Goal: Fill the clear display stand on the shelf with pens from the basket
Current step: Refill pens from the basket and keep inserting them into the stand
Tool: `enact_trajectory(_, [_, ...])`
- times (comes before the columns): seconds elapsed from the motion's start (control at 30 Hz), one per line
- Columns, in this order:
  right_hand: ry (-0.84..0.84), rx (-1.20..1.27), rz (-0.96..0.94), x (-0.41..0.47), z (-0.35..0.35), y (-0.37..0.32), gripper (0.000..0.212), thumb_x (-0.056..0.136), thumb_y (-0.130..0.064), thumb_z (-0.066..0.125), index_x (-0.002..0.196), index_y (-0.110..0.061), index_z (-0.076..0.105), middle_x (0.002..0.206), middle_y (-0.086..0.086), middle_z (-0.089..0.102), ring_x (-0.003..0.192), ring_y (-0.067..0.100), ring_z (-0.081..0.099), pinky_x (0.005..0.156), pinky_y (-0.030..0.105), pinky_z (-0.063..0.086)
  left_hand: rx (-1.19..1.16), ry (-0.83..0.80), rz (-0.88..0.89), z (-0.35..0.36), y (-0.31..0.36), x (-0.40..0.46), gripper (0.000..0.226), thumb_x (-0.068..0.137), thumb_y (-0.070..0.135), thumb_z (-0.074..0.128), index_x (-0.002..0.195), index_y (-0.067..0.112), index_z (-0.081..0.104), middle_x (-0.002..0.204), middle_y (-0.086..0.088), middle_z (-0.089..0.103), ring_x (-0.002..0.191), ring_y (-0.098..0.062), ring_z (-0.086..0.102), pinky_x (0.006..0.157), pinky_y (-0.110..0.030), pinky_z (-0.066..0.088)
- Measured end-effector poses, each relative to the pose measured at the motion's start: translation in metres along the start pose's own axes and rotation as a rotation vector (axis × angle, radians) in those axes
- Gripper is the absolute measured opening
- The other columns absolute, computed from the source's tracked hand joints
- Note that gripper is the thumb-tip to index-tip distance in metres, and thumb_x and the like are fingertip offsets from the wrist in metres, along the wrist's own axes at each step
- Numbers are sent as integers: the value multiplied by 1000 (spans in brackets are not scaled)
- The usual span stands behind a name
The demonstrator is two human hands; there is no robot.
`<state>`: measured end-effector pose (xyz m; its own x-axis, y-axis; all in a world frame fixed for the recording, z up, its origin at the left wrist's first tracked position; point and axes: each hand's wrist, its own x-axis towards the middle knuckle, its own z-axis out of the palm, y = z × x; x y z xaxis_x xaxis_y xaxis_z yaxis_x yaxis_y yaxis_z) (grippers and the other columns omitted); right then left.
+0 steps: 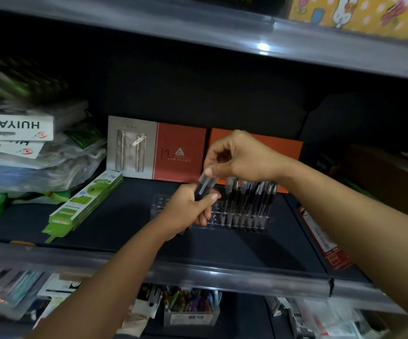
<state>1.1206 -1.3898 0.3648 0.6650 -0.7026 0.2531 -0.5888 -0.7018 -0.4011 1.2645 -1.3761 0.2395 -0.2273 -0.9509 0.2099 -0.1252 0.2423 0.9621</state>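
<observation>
The left hand (189,206) was closed around a small bundle of pens (204,189), their frosted caps sticking up past the thumb. The right hand (234,157) hovered just above, its thumb and forefinger pinched on the cap of one pen in that bundle, the other fingers curled in.

Just behind and to the right of both hands, the clear stand (219,217) sat near the middle of the dark shelf (124,231). Its right half was filled with upright black pens (249,199) with frosted caps; its left half showed bare holes, partly hidden by the left hand.

Against the back of the shelf leaned a grey and red box (156,148) with a triangle logo whose small lettering was too blurred to read, and beside it an orange box (288,152) behind the right hand. Toward the left edge lay a green pack (88,201), its print unreadable. At the far left, a stack of white packs (14,132) read "HUIYA" upside down, above a red emblem. A red-labelled pack (323,238) lay at the right edge, its text blurred. The basket was not in view.
</observation>
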Motion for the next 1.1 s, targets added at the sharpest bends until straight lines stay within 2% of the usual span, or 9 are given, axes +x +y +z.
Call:
enact_trajectory(0.07, [89,80,48,1,-5,0,14,86,-16,71,80,-3,71,77,6,72,70,16,67,68,35,54,14,10,0,-3,-1,-1,13,95,18,55,98,9,63,55,0,57,49,-14,54,50,-24,48])
enact_trajectory(0.13, [172,173,100,1,-12,2,14,86,-12,69,81,1,70,70,-2,72,68,9,66,67,27,53,33,26,-5,-6,-3,-3,14,95,17,54,99,7,62,57,-2,57,47,-13,53,49,-23,47])
enact_trajectory(0.2, [222,207,173,3,-15,3,15,87,-8,66,81,6,67,60,-10,68,60,4,60,57,18,47,53,36,-12,-9,-4,-5,13,95,16,54,99,7,63,57,-2,56,46,-11,53,49,-20,47])
enact_trajectory(0.3, [361,290,293,8,-14,7,11,88,-5,60,78,2,63,60,-4,67,49,5,55,47,18,41,52,39,-21,-11,-8,-4,11,95,15,54,97,8,62,55,-1,56,45,-10,52,48,-20,47])
enact_trajectory(0.47, [528,319,447,17,-23,20,16,91,-9,59,75,-10,59,65,5,63,46,4,53,44,14,41,70,59,-23,-18,-18,-5,15,96,17,53,98,6,63,57,-1,58,47,-11,53,50,-21,47])
enact_trajectory(0.77, [551,189,543,26,-23,46,16,83,-5,67,67,-9,63,67,6,64,53,9,54,44,14,41,1,61,-2,-23,-20,2,16,97,16,51,101,5,63,60,-5,57,47,-11,53,50,-20,47])
enact_trajectory(0.83, [503,76,563,28,-21,52,15,80,-8,69,65,-10,66,69,7,68,60,12,60,55,21,50,-22,64,-4,-23,-22,4,16,97,15,51,101,6,63,60,-5,57,47,-11,53,50,-20,47])
enact_trajectory(0.93, [401,-107,586,30,-16,56,8,79,-16,72,77,-8,73,84,9,72,82,18,68,76,32,57,-38,53,0,-22,-24,8,15,97,17,52,101,9,64,59,-4,57,49,-12,53,50,-21,47])
enact_trajectory(1.1, [304,-218,603,32,-8,57,8,79,-16,73,84,-9,74,89,6,72,87,16,66,78,30,56,-39,32,18,-19,-26,12,15,97,18,52,101,12,65,59,-2,57,50,-13,53,52,-21,47])
